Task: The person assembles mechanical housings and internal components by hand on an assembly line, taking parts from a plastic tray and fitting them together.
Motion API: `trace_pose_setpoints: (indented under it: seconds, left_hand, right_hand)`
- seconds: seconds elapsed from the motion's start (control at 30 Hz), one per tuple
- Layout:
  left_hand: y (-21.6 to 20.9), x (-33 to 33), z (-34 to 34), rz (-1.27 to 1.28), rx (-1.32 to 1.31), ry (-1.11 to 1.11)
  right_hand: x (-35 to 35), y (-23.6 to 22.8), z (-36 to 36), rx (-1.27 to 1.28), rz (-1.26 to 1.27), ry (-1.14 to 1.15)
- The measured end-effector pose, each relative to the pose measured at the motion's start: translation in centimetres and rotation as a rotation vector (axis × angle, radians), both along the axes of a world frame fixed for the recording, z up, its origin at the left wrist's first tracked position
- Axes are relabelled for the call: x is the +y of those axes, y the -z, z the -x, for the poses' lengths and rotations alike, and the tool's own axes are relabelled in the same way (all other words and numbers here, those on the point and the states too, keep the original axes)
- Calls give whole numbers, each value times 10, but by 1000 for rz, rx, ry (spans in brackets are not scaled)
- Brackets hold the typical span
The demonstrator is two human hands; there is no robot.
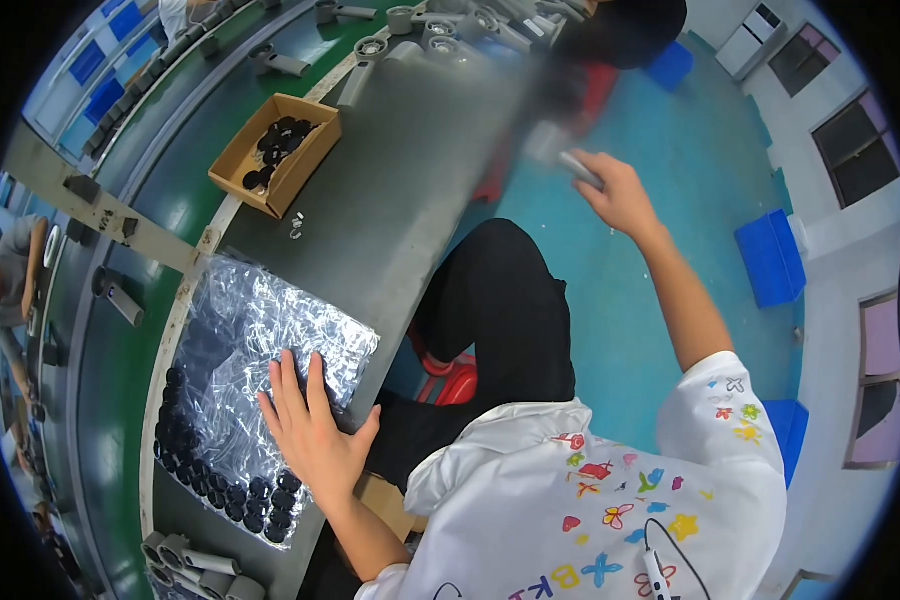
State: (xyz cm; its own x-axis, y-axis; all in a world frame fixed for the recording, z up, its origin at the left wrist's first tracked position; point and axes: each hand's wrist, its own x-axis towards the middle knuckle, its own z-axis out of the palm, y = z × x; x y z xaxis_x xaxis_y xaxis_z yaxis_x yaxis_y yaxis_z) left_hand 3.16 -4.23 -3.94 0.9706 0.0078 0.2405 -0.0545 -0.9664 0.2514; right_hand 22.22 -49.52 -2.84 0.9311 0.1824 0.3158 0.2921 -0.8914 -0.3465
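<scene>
My left hand (315,435) lies flat with spread fingers on a shiny clear plastic sheet (260,340) on the bench; it grips nothing. Rows of small round black caps (235,494) line the sheet's left and near edges. Raised over the floor beyond the bench edge, my right hand (615,195) is closed around a light grey handle (582,170). The pale head at its far end is smeared by motion, so its exact kind cannot be made out.
An open cardboard box (288,178) holds black round parts, with tiny clear pieces (297,226) near it. Grey hair-dryer-like bodies (445,45) crowd the bench's far end; more (195,565) lie at the near left. A green conveyor (120,400) runs alongside. Blue bins (770,258) stand right.
</scene>
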Motion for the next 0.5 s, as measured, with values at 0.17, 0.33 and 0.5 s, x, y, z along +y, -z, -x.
trace_pose_setpoints:
  seconds: [0.17,0.33,0.5]
  left_hand:
    - [-2,-2,-2,-16,4,-1]
    - [0,6,-1,103,-77,57]
    - [-16,16,14,392,-370,-81]
  right_hand:
    - [22,58,33,175,191,-46]
    - [11,9,30,110,-241,-53]
    - [98,-40,77,589,-790,-136]
